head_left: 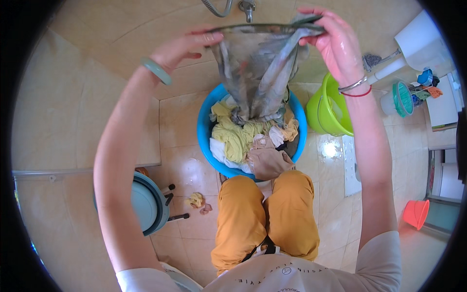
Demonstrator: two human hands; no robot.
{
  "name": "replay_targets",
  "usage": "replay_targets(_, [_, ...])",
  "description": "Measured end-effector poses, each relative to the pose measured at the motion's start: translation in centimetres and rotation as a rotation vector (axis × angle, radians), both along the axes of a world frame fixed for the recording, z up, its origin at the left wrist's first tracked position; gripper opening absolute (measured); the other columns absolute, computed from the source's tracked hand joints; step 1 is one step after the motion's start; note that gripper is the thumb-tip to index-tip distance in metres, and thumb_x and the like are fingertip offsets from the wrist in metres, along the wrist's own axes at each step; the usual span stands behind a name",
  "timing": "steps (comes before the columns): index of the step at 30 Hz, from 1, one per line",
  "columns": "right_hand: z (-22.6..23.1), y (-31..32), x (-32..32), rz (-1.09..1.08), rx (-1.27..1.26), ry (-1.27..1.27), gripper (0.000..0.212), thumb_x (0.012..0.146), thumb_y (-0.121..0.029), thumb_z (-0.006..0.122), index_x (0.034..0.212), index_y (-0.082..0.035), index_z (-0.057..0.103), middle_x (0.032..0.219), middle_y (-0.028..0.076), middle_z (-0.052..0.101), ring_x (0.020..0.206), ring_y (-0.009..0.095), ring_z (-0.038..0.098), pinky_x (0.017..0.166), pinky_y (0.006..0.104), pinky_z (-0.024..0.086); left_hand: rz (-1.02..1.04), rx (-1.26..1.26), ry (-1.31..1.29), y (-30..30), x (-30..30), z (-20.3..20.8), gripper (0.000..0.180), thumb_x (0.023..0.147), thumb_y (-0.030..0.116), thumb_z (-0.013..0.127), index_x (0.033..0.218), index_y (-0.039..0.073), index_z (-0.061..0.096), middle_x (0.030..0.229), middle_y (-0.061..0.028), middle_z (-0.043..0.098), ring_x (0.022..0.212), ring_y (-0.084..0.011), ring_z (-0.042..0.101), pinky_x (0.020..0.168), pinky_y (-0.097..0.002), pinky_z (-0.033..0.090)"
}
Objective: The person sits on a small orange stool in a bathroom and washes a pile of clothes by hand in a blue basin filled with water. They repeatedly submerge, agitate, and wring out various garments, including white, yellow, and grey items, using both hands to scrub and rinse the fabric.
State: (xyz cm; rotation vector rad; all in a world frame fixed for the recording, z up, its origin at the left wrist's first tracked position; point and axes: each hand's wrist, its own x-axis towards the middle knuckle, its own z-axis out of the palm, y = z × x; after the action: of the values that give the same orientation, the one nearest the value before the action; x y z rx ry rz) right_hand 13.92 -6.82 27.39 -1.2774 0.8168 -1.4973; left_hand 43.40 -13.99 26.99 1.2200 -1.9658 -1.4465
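A wet, thin grey-green patterned garment (255, 63) hangs stretched between my two raised hands, its lower end resting on the laundry below. My left hand (187, 45) grips its upper left corner. At the other upper corner, my right hand (334, 41) has the bunched cloth between thumb and fingers. Under the garment stands a blue basin (203, 141) heaped with clothes. Among them are a yellow-green garment (236, 141) and a beige-brown one (270, 160), with white pieces at the left side. The exact kind of the held garment cannot be made out.
A lime-green bucket (325, 114) stands right of the basin. Stacked grey-blue basins (146, 204) are at the left, near small crumpled cloths (196, 200) on the tiled floor. A faucet (247, 7) juts from the wall ahead. A red bucket (416, 214) is far right.
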Motion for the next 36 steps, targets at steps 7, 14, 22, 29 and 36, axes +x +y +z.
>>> replay_targets(7, [-0.3, -1.2, 0.9, 0.154, -0.092, 0.002, 0.025, 0.089, -0.008, 0.050, 0.111, 0.002, 0.056, 0.104, 0.011, 0.061, 0.090, 0.019, 0.061, 0.081, 0.0341, 0.052, 0.053, 0.157, 0.454, -1.1, -2.0, -0.6, 0.047, 0.080, 0.032, 0.071, 0.120, 0.009, 0.058, 0.112, -0.0023, 0.062, 0.105, -0.0161, 0.056, 0.090, -0.0346, 0.044])
replay_targets(14, [-20.6, -0.8, 0.3, 0.020, -0.140, 1.303, 0.025, 0.070, 0.001, 0.066, 0.094, -0.003, 0.064, 0.095, 0.017, 0.055, 0.090, 0.036, 0.056, 0.081, 0.0417, 0.047, 0.071, -0.214, -0.121, -0.8, -3.2, -21.6, 0.039, 0.080, 0.008, 0.061, 0.117, 0.017, 0.058, 0.112, -0.0100, 0.063, 0.105, -0.0261, 0.059, 0.088, -0.0381, 0.046])
replay_targets(22, [-36.4, -0.8, 3.9, 0.299, 0.101, 1.558, 0.035, 0.064, -0.017, 0.073, 0.098, -0.015, 0.065, 0.144, 0.004, 0.034, 0.130, 0.038, 0.031, 0.098, 0.0563, 0.037, -0.376, -0.351, -0.698, 2.8, -4.2, -37.4, 0.031, 0.081, 0.023, 0.065, 0.111, 0.029, 0.066, 0.157, -0.0018, 0.007, 0.143, -0.0389, 0.005, 0.098, -0.0742, 0.020])
replay_targets(29, [-44.0, -1.7, 4.1, 0.368, 0.231, 1.553, 0.038, 0.074, -0.018, 0.069, 0.111, -0.016, 0.061, 0.132, 0.008, 0.045, 0.112, 0.035, 0.047, 0.091, 0.0465, 0.045, -0.505, -0.362, -0.844, 2.8, -5.9, -44.2, 0.039, 0.082, 0.022, 0.064, 0.120, 0.025, 0.059, 0.151, -0.0072, 0.021, 0.137, -0.0425, 0.020, 0.097, -0.0657, 0.031])
replay_targets(36, [-51.2, -3.7, 7.8, 0.551, 0.368, 1.615, 0.031, 0.076, -0.014, 0.062, 0.105, -0.005, 0.064, 0.103, 0.014, 0.064, 0.100, 0.030, 0.059, 0.088, 0.0440, 0.045, -0.355, -0.101, -0.930, 2.3, -6.2, -52.0, 0.039, 0.088, 0.030, 0.052, 0.126, 0.021, 0.057, 0.142, -0.0113, 0.039, 0.128, -0.0349, 0.039, 0.098, -0.0517, 0.039])
